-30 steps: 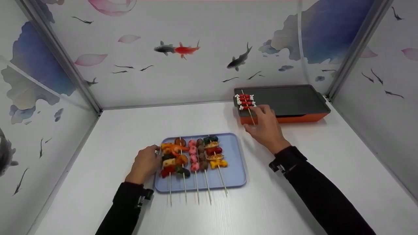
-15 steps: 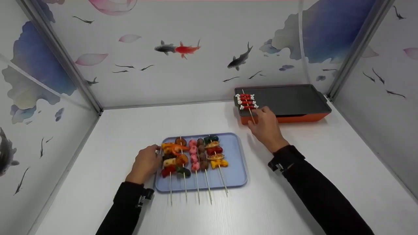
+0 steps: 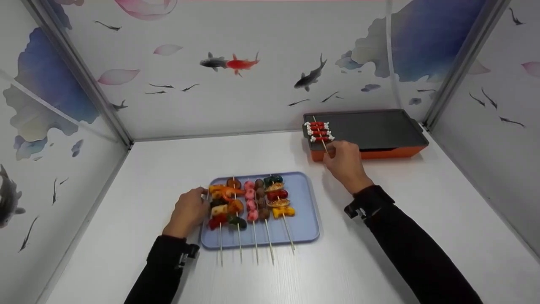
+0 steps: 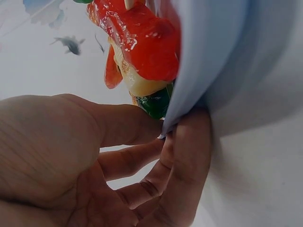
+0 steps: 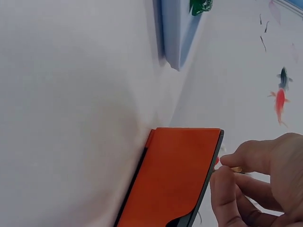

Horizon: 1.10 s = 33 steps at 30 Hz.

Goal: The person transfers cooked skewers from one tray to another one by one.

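Observation:
With thumb and fingers my left hand pinches the left rim of the blue tray; the left wrist view shows the thumb above the tray's edge and fingers below it. Several food skewers lie side by side on the tray, among them one with pink balls and one ending in a yellow piece. At the far right, my right hand pinches the stick of a skewer with red-and-white pieces. That skewer lies on the left end of the black plate of an orange electric grill.
All stands on a white table. Printed wall panels enclose the back and both sides. The grill sits close to the back panel and the right corner. Stick ends stick out past the tray's near edge.
My right hand has drawn slightly down and back along the stick, its thumb and fingers closing nearer the stick's end. The skewer stays put on the grill. The left hand and tray hold still.

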### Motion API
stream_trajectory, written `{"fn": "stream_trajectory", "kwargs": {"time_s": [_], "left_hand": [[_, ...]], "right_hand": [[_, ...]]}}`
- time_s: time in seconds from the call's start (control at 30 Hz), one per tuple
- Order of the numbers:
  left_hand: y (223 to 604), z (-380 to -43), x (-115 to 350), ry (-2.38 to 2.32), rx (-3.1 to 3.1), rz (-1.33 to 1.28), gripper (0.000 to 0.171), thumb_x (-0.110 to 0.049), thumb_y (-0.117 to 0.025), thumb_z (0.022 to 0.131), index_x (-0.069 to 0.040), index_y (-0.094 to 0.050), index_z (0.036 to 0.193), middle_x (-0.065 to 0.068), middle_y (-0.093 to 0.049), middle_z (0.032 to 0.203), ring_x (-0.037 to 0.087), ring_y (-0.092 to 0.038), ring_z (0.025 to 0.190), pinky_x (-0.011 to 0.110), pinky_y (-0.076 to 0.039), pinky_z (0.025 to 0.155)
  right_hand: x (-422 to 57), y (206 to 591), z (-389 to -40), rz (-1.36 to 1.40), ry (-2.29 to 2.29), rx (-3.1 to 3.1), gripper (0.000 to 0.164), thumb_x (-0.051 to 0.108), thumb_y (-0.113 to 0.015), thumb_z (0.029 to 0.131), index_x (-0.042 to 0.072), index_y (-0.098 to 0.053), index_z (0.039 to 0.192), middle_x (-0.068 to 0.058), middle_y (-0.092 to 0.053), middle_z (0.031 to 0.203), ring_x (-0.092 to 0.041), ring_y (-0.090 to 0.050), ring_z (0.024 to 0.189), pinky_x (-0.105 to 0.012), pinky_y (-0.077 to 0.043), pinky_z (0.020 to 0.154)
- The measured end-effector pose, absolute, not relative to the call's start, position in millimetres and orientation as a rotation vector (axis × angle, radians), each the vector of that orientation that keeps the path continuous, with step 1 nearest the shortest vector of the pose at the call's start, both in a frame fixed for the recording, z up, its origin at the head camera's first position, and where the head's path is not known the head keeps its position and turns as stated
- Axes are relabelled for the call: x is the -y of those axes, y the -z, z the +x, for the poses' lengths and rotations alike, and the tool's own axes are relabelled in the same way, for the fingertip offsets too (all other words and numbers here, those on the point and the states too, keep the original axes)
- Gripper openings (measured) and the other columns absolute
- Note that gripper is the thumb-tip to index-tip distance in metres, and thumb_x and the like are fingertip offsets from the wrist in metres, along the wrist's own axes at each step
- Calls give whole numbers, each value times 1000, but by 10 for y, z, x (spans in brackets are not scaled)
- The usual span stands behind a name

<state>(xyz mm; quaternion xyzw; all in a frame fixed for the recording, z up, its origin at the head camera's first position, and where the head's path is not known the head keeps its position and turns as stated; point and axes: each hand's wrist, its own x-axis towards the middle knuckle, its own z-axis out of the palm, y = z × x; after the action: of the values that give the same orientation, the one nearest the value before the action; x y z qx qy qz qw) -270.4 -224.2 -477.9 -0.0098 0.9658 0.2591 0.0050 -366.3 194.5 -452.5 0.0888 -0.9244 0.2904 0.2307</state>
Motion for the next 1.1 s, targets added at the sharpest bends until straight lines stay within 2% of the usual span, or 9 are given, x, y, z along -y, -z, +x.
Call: {"fn": "stream_trajectory", "kwargs": {"time_s": [0.2,0.4,0.63,0.8,1.1], "left_hand": [[4770,-2696,2239,-815,-3042,-13,34,-15,-50,92,-4,-59,123,11,-67,95,19,-58,70,30,-43,58],[4785,-2691,2236,-814,-3047,-15,34,-16,-49,93,-4,-58,124,10,-67,93,18,-57,67,29,-42,55],[4785,-2703,2227,-826,-3034,-49,34,-17,-50,93,-5,-58,124,9,-67,92,17,-57,67,29,-42,54],[4781,-2709,2226,-828,-3032,-56,34,-16,-50,92,-5,-58,123,9,-67,92,18,-57,67,29,-42,53],[4786,-2708,2237,-810,-3047,-25,34,-17,-50,93,-4,-59,123,11,-67,97,20,-59,74,32,-45,60]], "right_hand": [[-1954,4418,-3647,172,-864,2612,18,12,-66,80,5,-74,94,-6,-69,84,-19,-63,73,-37,-53,65],[-1968,4352,-3614,126,-893,2685,13,10,-64,78,7,-73,86,-5,-67,78,-18,-59,67,-31,-48,57],[-2013,4314,-3572,69,-1072,2746,10,15,-71,77,10,-75,84,-5,-70,77,-15,-64,64,-28,-48,54],[-2040,4298,-3573,16,-1189,2825,11,19,-71,78,11,-74,86,-6,-71,79,-15,-67,67,-28,-50,56],[-2049,4304,-3572,-82,-1405,2846,19,19,-74,78,8,-74,94,-8,-70,92,-16,-70,73,-29,-56,64]]}}
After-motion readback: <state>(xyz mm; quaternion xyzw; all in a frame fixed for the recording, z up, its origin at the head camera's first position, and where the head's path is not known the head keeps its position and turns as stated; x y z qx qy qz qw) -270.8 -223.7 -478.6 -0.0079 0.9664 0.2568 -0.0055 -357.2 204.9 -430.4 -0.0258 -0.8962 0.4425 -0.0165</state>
